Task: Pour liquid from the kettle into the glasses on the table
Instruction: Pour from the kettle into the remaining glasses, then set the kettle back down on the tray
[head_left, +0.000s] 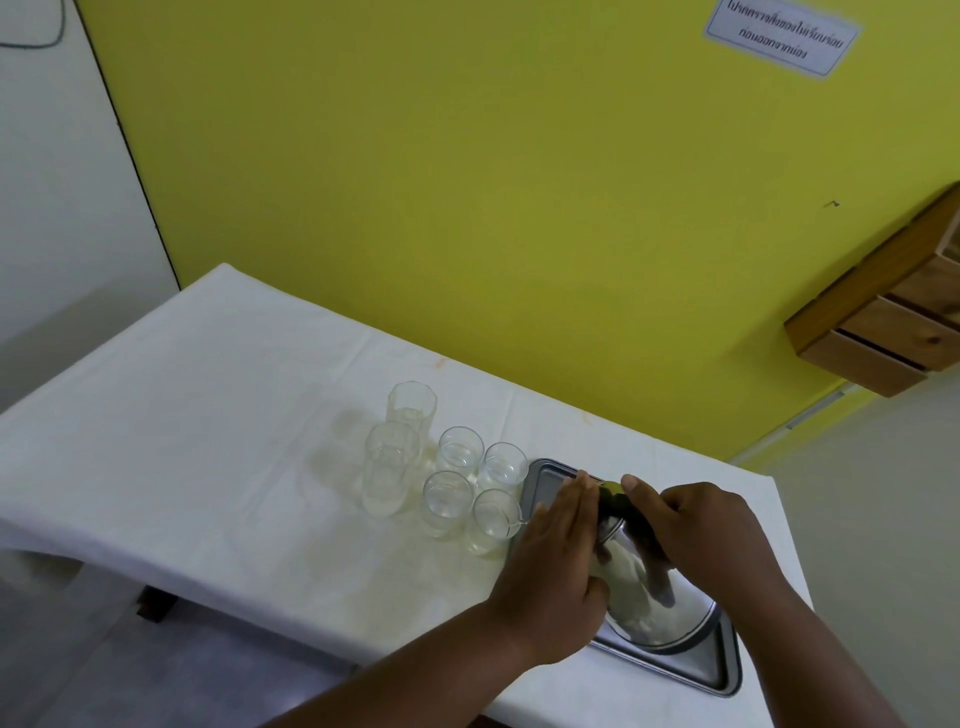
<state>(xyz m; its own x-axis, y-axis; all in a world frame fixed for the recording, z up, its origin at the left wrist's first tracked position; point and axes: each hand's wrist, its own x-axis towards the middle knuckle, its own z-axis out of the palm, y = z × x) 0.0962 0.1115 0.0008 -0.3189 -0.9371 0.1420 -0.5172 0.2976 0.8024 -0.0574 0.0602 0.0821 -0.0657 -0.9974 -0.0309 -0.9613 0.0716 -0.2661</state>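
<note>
From the head camera, the kettle (644, 587) stood on a metal tray (722, 670) at the near right end of the table (182, 415), which was covered with a white cloth. Both hands were on it. The left hand (558, 551) lay flat against the kettle's left side, fingers straight and pointing away from the person, pressing rather than curling round anything. The right hand (696, 525) was closed around the dark top part of the kettle, thumb stretched forward over it; whether that part was the handle or the lid knob could not be told. Held so, one hand seemed to steady the body while the other took the weight, likely in readiness to lift and tip.

The glasses (457, 483) stood in a tight cluster just left of the tray: two taller ones at the far left and four shorter tumblers nearer the tray, the closest almost touching its rim. Grouped so near, they called for only a short carry of the spout.

The kettle was polished steel with a rounded, dome-like body, mirroring the hands and the pale cloth. The glasses were clear, and whether any liquid lay in them could not be made out
</note>
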